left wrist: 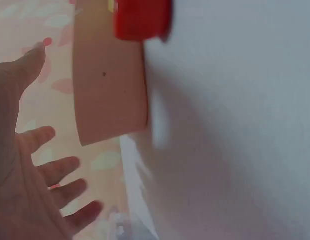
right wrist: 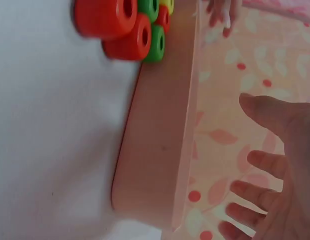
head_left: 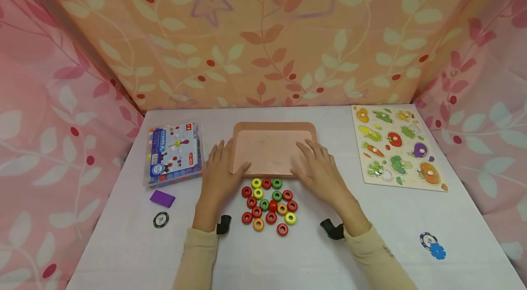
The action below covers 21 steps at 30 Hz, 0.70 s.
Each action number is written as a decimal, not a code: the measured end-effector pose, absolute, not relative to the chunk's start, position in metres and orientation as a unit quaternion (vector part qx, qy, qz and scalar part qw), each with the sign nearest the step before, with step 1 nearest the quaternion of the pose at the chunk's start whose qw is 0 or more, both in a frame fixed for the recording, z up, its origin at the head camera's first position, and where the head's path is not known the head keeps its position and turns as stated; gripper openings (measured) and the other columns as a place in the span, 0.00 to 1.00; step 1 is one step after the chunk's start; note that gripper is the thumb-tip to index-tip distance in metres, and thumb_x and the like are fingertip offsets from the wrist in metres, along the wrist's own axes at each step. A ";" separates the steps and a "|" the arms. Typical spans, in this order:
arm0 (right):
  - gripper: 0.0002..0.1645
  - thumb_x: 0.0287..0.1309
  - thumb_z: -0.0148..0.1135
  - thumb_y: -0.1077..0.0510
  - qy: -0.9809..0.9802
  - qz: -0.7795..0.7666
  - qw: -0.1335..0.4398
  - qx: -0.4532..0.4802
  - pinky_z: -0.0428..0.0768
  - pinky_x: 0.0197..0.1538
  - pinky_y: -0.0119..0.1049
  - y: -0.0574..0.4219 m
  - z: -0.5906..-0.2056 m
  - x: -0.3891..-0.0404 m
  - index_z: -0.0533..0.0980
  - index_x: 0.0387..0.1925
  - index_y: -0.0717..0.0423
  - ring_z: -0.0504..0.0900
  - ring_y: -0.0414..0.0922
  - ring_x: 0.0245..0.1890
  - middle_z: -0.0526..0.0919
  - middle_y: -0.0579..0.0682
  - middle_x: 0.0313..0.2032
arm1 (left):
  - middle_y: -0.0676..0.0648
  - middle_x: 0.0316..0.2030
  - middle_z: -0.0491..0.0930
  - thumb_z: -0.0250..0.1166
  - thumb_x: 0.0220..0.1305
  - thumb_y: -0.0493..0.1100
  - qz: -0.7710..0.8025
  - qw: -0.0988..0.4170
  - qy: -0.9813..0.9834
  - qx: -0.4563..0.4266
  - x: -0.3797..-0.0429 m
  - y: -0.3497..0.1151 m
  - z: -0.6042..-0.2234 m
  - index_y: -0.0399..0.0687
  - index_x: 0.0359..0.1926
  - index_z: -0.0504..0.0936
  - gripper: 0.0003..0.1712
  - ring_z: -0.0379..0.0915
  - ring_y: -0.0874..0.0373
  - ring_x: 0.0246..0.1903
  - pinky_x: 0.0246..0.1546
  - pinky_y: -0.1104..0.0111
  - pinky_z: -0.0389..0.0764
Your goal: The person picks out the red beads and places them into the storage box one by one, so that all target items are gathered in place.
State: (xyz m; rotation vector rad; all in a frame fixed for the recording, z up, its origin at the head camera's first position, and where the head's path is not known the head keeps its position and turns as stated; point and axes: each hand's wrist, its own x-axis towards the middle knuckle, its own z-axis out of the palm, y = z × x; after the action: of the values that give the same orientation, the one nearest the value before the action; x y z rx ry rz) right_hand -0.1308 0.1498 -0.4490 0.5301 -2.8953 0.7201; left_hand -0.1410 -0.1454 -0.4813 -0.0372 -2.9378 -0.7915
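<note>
A shallow peach-coloured tray (head_left: 267,153) lies on the table. My left hand (head_left: 218,173) is at the tray's left edge, fingers spread and relaxed, thumb reaching over the near left corner. Above the right side of the tray is my right hand (head_left: 323,173), its fingers loosely extended. Both wrist views show nothing held, with the tray wall (left wrist: 110,100) a little apart from the left hand's fingers. Just in front of the tray lie several ring-shaped beads, such as a red bead (head_left: 273,206), others being yellow, green and orange.
On the left stand a clear box (head_left: 177,150) of colourful pieces, a purple block (head_left: 162,198) and a black-and-white chip (head_left: 161,220). A vegetable puzzle board (head_left: 384,157) lies at right. Nearer are another chip (head_left: 426,238) and a blue flower-shaped piece (head_left: 438,251). Patterned curtains (head_left: 263,52) surround the table.
</note>
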 end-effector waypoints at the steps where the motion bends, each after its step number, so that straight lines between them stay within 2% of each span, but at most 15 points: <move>1: 0.43 0.63 0.66 0.42 -0.949 0.255 0.046 0.180 0.68 0.62 0.56 0.148 -0.447 -0.128 0.60 0.74 0.46 0.66 0.56 0.67 0.65 0.55 0.70 | 0.46 0.78 0.50 0.54 0.61 0.77 -0.289 0.037 -0.957 -0.006 -0.141 -0.146 -0.482 0.64 0.79 0.48 0.53 0.43 0.43 0.77 0.70 0.36 0.52; 5: 0.32 0.61 0.70 0.49 -0.925 0.329 -0.020 0.191 0.78 0.46 0.43 0.144 -0.442 -0.120 0.71 0.65 0.48 0.79 0.47 0.46 0.80 0.49 0.50 | 0.46 0.76 0.57 0.61 0.63 0.71 -0.406 -0.011 -0.914 0.016 -0.142 -0.151 -0.485 0.66 0.79 0.48 0.51 0.53 0.43 0.74 0.69 0.38 0.58; 7: 0.25 0.60 0.71 0.53 -0.915 0.349 -0.062 0.195 0.80 0.40 0.39 0.142 -0.442 -0.117 0.76 0.58 0.50 0.79 0.44 0.38 0.82 0.46 0.40 | 0.44 0.75 0.59 0.64 0.64 0.65 -0.462 -0.026 -0.886 0.024 -0.143 -0.154 -0.488 0.64 0.79 0.49 0.50 0.57 0.43 0.73 0.68 0.40 0.62; 9: 0.17 0.59 0.71 0.57 -0.909 0.349 -0.094 0.206 0.79 0.38 0.35 0.142 -0.447 -0.115 0.80 0.51 0.52 0.78 0.40 0.35 0.82 0.42 0.35 | 0.42 0.74 0.60 0.66 0.66 0.59 -0.505 -0.039 -0.862 0.027 -0.144 -0.156 -0.491 0.61 0.79 0.49 0.49 0.58 0.42 0.72 0.68 0.42 0.63; 12: 0.14 0.59 0.71 0.60 -0.908 0.334 -0.124 0.221 0.78 0.37 0.32 0.142 -0.456 -0.112 0.83 0.47 0.52 0.77 0.37 0.32 0.81 0.39 0.32 | 0.40 0.73 0.63 0.67 0.67 0.50 -0.549 -0.048 -0.834 0.032 -0.146 -0.160 -0.494 0.55 0.79 0.50 0.47 0.59 0.43 0.72 0.67 0.45 0.66; 17: 0.17 0.56 0.73 0.62 -0.901 0.336 -0.129 0.242 0.79 0.39 0.33 0.142 -0.469 -0.111 0.83 0.48 0.52 0.80 0.41 0.35 0.84 0.42 0.35 | 0.37 0.72 0.64 0.63 0.70 0.41 -0.578 -0.050 -0.814 0.033 -0.148 -0.164 -0.498 0.46 0.78 0.55 0.40 0.60 0.42 0.71 0.68 0.48 0.66; 21: 0.16 0.53 0.76 0.60 -0.904 0.320 -0.122 0.258 0.77 0.37 0.31 0.140 -0.474 -0.111 0.84 0.45 0.52 0.79 0.41 0.34 0.83 0.41 0.35 | 0.40 0.72 0.64 0.58 0.73 0.39 -0.604 -0.065 -0.793 0.041 -0.147 -0.166 -0.502 0.47 0.76 0.60 0.34 0.58 0.45 0.73 0.72 0.50 0.60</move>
State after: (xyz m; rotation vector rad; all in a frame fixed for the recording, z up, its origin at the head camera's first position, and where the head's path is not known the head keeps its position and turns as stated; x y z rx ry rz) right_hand -0.1112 0.1404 -0.4743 0.8801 -3.0830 1.0903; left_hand -0.1473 -0.1665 -0.5022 0.1340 -2.5997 -1.9802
